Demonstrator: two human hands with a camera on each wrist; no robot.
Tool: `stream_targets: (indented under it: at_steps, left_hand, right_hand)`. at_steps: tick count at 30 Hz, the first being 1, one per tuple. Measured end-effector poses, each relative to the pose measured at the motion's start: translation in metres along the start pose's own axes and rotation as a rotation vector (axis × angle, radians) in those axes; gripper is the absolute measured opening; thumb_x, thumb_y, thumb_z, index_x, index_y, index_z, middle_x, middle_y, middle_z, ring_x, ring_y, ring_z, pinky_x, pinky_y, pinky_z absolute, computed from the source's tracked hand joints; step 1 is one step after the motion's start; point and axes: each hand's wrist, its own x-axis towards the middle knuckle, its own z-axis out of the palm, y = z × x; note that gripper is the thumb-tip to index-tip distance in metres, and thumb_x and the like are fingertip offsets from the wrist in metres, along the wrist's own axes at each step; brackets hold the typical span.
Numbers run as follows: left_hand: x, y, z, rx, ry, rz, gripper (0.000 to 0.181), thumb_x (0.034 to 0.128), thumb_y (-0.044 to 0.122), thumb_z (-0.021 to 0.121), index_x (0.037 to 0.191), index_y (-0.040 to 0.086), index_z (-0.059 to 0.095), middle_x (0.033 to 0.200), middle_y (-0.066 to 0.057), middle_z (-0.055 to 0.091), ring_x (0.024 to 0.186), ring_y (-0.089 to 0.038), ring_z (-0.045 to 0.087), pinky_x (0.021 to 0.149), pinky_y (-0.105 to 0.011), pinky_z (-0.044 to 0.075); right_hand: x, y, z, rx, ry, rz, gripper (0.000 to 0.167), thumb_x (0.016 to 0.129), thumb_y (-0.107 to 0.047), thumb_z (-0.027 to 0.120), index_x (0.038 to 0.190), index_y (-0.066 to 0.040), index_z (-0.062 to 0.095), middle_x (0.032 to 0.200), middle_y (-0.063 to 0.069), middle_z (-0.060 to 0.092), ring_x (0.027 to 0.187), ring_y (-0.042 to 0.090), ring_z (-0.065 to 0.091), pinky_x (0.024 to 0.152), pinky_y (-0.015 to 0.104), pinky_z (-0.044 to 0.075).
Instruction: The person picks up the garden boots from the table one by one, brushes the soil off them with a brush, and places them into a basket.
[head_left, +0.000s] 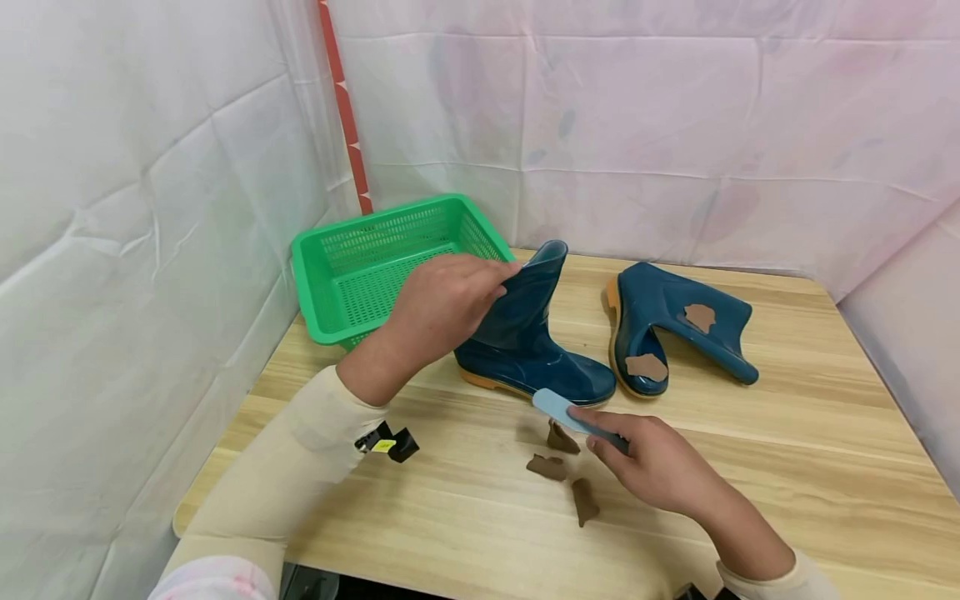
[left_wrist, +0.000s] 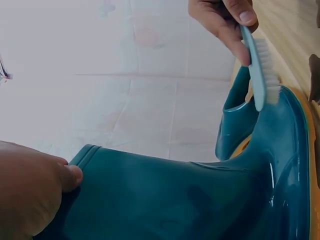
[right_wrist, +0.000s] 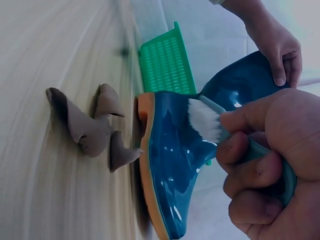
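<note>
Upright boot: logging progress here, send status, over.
Left hand pinching upright boot by top edge; right hand gripping brush. Boot standing on table. Possibly in the way: three loose brown pieces beside it.

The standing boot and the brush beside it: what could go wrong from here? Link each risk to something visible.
1. The left hand holds the standing boot high up, so firm brushing low down might twist or tip it.
2. Brown pieces lie on the table near the right hand and its brush; a stray sweep could scatter them.
3. The lying boot is close by; a bump might shift it.
</note>
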Motion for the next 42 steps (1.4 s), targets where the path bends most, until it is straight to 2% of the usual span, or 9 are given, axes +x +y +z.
stream_targets:
  at_steps: [8,13,17,22,24,26,29,34,42]
  left_hand:
    - [0.003,0.001,0.000,0.033,-0.008,-0.022,0.024,0.0999,0.011,0.068,0.123,0.008,0.073,0.104,-0.005,0.077,0.096,-0.021,0.072,0.082,-0.034,0.057]
    - [0.001,-0.005,0.002,0.175,0.085,-0.019,0.020,0.0993,0.025,0.071,0.109,0.007,0.070,0.094,-0.007,0.075,0.095,-0.028,0.070,0.094,-0.050,0.049]
    - [-0.003,-0.010,0.003,0.154,0.106,-0.073,0.028,0.0994,0.034,0.069,0.092,0.008,0.061,0.070,-0.004,0.061,0.074,-0.026,0.064,0.066,-0.039,0.051]
    - [-0.003,-0.010,-0.001,0.133,-0.024,-0.050,0.014,0.1011,0.022,0.063,0.091,0.013,0.060,0.064,0.003,0.053,0.064,-0.020,0.057,0.041,-0.029,0.035]
    - [-0.002,-0.010,-0.004,0.119,-0.122,-0.034,0.005,0.0927,0.012,0.060,0.094,0.015,0.063,0.074,0.004,0.060,0.072,-0.020,0.059,0.044,-0.031,0.039]
    - [-0.002,-0.010,-0.009,0.059,-0.224,-0.043,0.020,0.0838,0.005,0.057,0.098,0.016,0.066,0.087,0.004,0.066,0.082,-0.020,0.059,0.051,-0.032,0.046]
    - [-0.001,-0.014,-0.018,-0.079,-0.308,-0.077,0.028,0.0864,-0.004,0.056,0.107,0.012,0.068,0.109,-0.002,0.068,0.098,-0.022,0.060,0.072,-0.034,0.055]
    - [-0.002,-0.018,-0.025,-0.235,-0.216,-0.093,0.023,0.0940,-0.013,0.061,0.107,0.003,0.070,0.121,-0.010,0.068,0.111,-0.024,0.063,0.093,-0.035,0.055]
    - [-0.005,-0.013,-0.020,-0.083,0.050,0.034,0.016,0.0922,-0.011,0.069,0.104,-0.003,0.076,0.119,-0.012,0.073,0.104,-0.028,0.069,0.091,-0.035,0.057]
  right_hand:
    - [-0.005,0.006,0.005,-0.031,0.101,0.021,0.045,0.101,-0.015,0.067,0.144,-0.028,0.062,0.087,-0.009,0.063,0.044,0.003,0.037,0.042,0.022,0.036]
    - [-0.008,0.010,0.008,-0.018,0.141,0.029,0.044,0.101,-0.016,0.067,0.144,-0.028,0.062,0.098,-0.006,0.067,0.043,0.003,0.037,0.040,0.023,0.035]
    - [-0.009,0.014,0.011,-0.009,0.147,0.034,0.045,0.101,-0.017,0.067,0.144,-0.028,0.062,0.104,-0.003,0.068,0.044,0.003,0.037,0.040,0.023,0.034]
    - [-0.009,0.016,0.014,-0.003,0.149,0.036,0.045,0.101,-0.016,0.067,0.144,-0.026,0.062,0.106,-0.003,0.068,0.044,0.003,0.037,0.040,0.022,0.035]
    - [-0.009,0.017,0.015,-0.003,0.149,0.036,0.045,0.101,-0.016,0.067,0.144,-0.027,0.062,0.107,-0.003,0.068,0.044,0.003,0.038,0.041,0.022,0.035]
    - [-0.009,0.017,0.015,-0.004,0.147,0.038,0.045,0.101,-0.017,0.067,0.145,-0.027,0.062,0.107,-0.002,0.068,0.045,0.002,0.038,0.041,0.022,0.035]
    - [-0.009,0.017,0.016,-0.003,0.146,0.041,0.045,0.102,-0.018,0.067,0.145,-0.028,0.061,0.109,-0.002,0.068,0.045,0.003,0.038,0.041,0.022,0.035]
    - [-0.010,0.018,0.018,-0.004,0.150,0.049,0.045,0.101,-0.018,0.068,0.144,-0.028,0.062,0.108,-0.002,0.068,0.045,0.003,0.039,0.042,0.022,0.035]
    - [-0.011,0.019,0.020,-0.002,0.156,0.046,0.044,0.101,-0.019,0.068,0.143,-0.028,0.063,0.107,-0.004,0.069,0.045,0.002,0.038,0.042,0.022,0.035]
